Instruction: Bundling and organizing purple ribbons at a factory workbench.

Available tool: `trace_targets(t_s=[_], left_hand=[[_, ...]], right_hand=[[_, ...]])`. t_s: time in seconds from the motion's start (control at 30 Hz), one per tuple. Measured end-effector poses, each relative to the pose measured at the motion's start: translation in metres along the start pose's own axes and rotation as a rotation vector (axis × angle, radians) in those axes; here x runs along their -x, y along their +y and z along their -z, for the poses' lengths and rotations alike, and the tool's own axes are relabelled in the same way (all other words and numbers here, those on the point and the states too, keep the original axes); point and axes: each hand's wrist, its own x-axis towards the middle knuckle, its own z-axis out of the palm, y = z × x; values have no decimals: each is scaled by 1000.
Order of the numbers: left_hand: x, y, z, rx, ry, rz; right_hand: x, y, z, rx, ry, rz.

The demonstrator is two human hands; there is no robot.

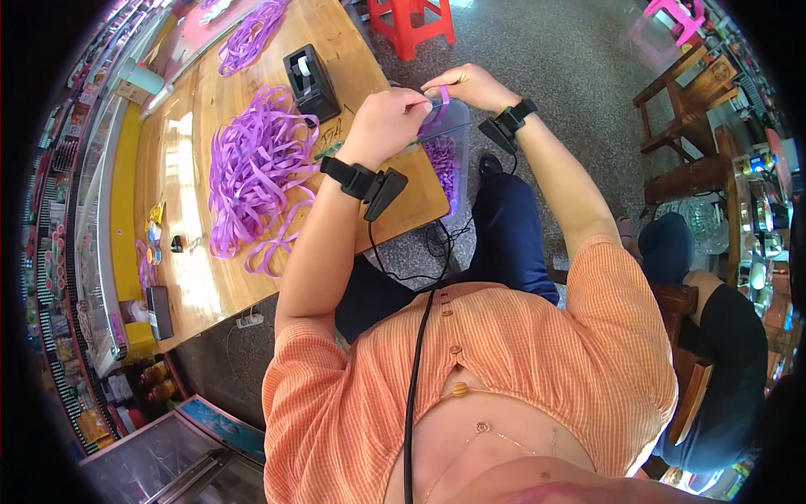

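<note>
A short loop of purple ribbon [444,97] is between my hands, above the right edge of the table. My right hand [477,86] pinches it between thumb and fingertips. My left hand [388,126] is closed, its fingertips pressed together at the ribbon's other side; the exact grip is partly hidden. Beneath them stands a clear plastic bin [461,160] with many small purple pieces [440,164] inside. To the left of my left hand, a large tangled heap of purple ribbon loops [256,172] lies on the wooden table [369,34].
A black tape dispenser [311,84] sits beyond the heap, near more purple ribbons [252,38]. Black cables [441,244] hang below the table corner. A red stool [410,25] is ahead, a wooden chair [688,105] at right. Another person's leg [726,370] is close on my right.
</note>
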Motion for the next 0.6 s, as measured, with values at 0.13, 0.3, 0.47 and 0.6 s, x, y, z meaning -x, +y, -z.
trace_targets(t_s=[0.13,0.3,0.47,0.6], left_hand=[[-9,-19,-14,-115,18,-193],[1,-36,-33,-223,20,-188],[4,-33,-32,-346,-63,-194],[1,-39,-35,-329,-79,-210]], right_hand=[[6,30,-11,-43,-47,128],[31,15,-47,-177,-120,13],[77,17,-89,-618,-55,-174],[125,37,-118,-897,4,-385]])
